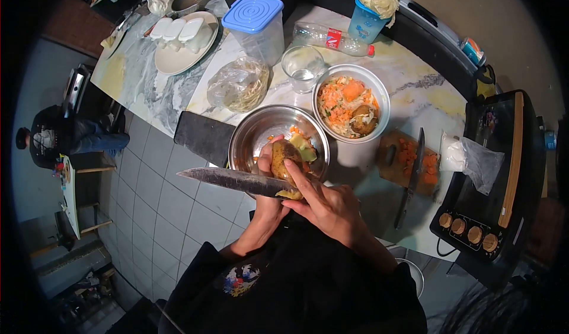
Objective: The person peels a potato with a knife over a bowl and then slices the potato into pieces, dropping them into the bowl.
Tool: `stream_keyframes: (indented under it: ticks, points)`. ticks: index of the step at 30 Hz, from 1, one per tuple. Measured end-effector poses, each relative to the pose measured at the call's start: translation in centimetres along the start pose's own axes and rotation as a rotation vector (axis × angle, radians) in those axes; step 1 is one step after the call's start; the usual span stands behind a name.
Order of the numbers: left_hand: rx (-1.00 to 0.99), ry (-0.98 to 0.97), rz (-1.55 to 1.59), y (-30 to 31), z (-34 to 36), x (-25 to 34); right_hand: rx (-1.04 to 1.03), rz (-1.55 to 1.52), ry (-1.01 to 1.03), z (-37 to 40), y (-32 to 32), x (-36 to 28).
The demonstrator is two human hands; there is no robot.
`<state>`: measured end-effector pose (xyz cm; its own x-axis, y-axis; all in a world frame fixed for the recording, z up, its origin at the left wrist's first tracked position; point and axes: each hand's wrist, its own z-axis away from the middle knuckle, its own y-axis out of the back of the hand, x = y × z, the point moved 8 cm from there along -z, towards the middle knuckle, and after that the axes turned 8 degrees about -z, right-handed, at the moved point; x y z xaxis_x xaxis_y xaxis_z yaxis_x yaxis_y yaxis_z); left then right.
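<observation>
Over the steel bowl (240,133), my left hand (265,203) is closed around a brown potato (284,161). My right hand (332,212) grips a large knife (237,181), its handle hidden by the fingers, and the index finger rests on the potato. The blade points left across the bowl's near edge, with a strip of peel (288,195) at its right end. Inside the bowl lie greenish-yellow pieces (304,149) and orange bits. Just right of it, a white bowl (384,100) holds shredded orange and pale food with another potato (363,120).
A second knife (410,180) lies across a cutting board (388,171) with chopped orange pieces. Behind are a glass (303,67), a plastic bottle (320,36), a blue-lidded container (255,32) and a plate (172,64). An electric griddle (483,206) stands right. Another person (65,129) is far left.
</observation>
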<state>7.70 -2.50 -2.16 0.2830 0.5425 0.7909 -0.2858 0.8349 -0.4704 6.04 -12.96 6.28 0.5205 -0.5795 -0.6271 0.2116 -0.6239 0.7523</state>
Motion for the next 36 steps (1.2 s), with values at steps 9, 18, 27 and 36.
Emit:
stream_keyframes:
  ticks: [9, 18, 27, 36]
  points:
    - [0.015, 0.010, 0.055, 0.7, -0.5, 0.4, 0.092, 0.015, 0.047, 0.2, 0.6, 0.3]
    - [0.051, -0.016, 0.119, 1.0, -0.7, -0.2, 0.083, 0.057, 0.029, 0.3, 0.3, 0.5]
    - [0.117, 0.056, 0.178, 1.3, -0.1, -0.4, 0.026, 0.025, -0.025, -0.8, 2.6, 0.9]
    - [0.088, -0.032, 0.068, 1.1, -0.4, 0.8, -0.065, -0.050, -0.034, -0.3, 1.1, 0.5]
